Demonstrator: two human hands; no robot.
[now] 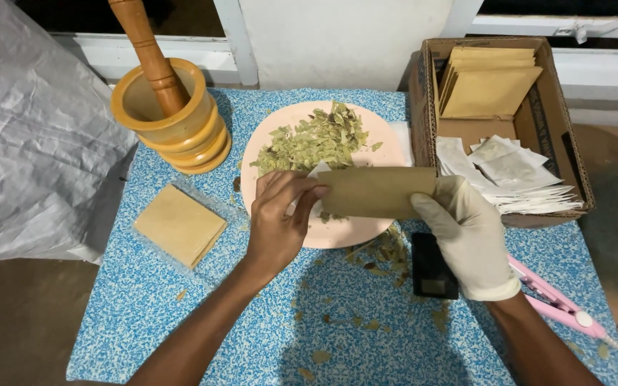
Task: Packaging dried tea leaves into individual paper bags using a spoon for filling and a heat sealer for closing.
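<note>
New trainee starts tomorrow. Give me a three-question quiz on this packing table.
1. True or false: the right hand wears a glove.
2. What does the pouch hang over? A) plate B) box C) mortar
3. Fill in: the left hand pinches a white ____ at the pouch's mouth.

Key: 1 true; 2 A; 3 sachet, though it's mostly hidden.
</note>
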